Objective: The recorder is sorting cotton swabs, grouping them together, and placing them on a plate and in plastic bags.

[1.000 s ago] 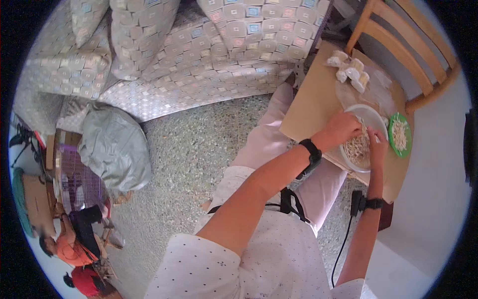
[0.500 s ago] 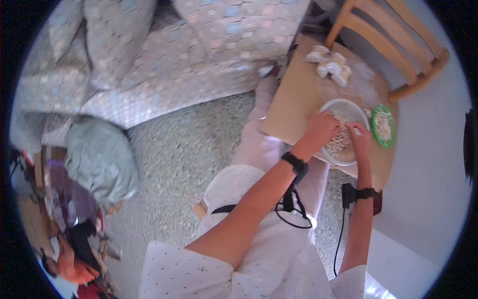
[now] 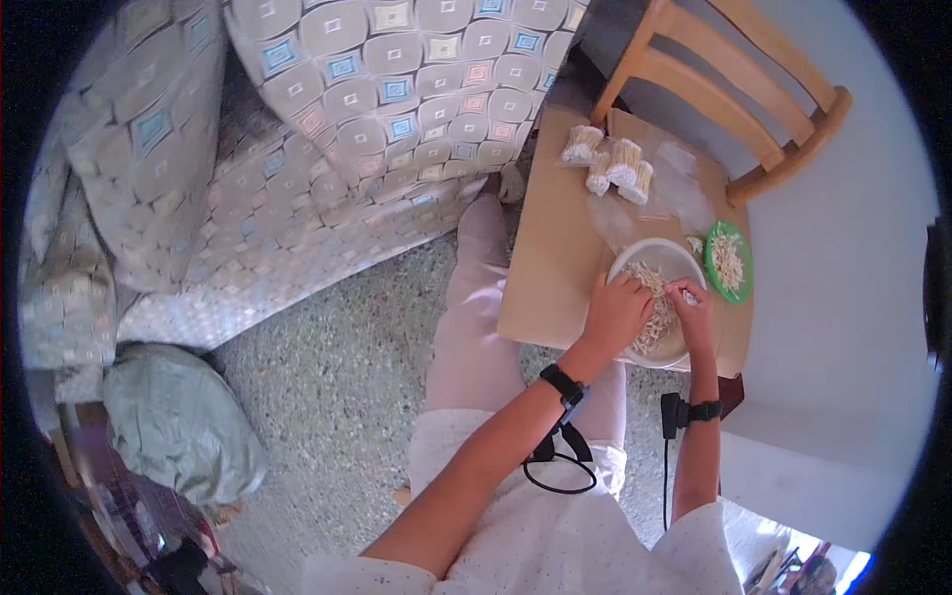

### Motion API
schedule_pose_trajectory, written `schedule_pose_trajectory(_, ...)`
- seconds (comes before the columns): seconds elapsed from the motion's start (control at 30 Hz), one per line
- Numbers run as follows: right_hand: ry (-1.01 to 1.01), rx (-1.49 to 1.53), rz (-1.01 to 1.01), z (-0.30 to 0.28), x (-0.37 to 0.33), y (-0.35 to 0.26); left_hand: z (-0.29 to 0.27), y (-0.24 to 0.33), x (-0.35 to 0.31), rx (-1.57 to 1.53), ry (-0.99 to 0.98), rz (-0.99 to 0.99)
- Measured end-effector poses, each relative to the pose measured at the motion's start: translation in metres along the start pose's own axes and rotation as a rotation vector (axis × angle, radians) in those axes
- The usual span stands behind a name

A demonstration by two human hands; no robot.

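Observation:
A white bowl (image 3: 647, 247) holds a loose heap of short pale sticks (image 3: 650, 332) that look like cotton swabs. Over the bowl's left side, my left hand (image 3: 620, 309) bends its fingers down to the heap, closed, with the fingertips partly hidden. Across from it, my right hand (image 3: 692, 302) is pinched at the bowl's right side, and small white tips show at its fingers. A green basket (image 3: 746, 288) of similar pale sticks stands just right of the bowl. Several tied bundles of white-tipped sticks (image 3: 625, 164) lie beyond the bowl.
Brown cardboard (image 3: 550, 268) covers the surface under the bowl. Crumpled clear plastic bags (image 3: 679, 188) lie behind it. A wooden chair (image 3: 714, 84) stands at the far right, against a pale wall (image 3: 833, 327). To the left are a patterned sofa (image 3: 327, 238) and a grey-green sack (image 3: 178, 421).
The whole view has shifted, so the bowl and the cardboard sit lower and further left in it. Both hands stay at the bowl, with their fingers slightly moved.

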State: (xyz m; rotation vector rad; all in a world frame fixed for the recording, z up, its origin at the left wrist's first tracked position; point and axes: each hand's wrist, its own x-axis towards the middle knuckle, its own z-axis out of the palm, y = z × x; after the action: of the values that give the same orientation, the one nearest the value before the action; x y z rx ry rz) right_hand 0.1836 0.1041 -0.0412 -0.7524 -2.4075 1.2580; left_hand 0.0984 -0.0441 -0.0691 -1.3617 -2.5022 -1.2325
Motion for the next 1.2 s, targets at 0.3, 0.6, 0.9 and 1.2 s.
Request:
schedule_pose_trajectory(0.3,0.020,-0.090,-0.008,0.005,0.004,-0.002,0.000,-0.006,0.005,-0.007,0.048,-0.003)
schedule_pose_trajectory(0.6,0.002,0.096,-0.025,0.005,0.003,-0.012,-0.003,-0.006,0.009,0.010,0.050,0.060)
schedule_pose_trajectory(0.9,0.042,0.138,-0.062,0.007,-0.001,-0.008,-0.008,-0.003,0.003,0.060,0.037,0.060)
schedule_pose_trajectory(1.2,0.072,0.133,-0.088,0.007,0.001,-0.006,-0.009,-0.003,0.008,0.030,0.029,0.081)
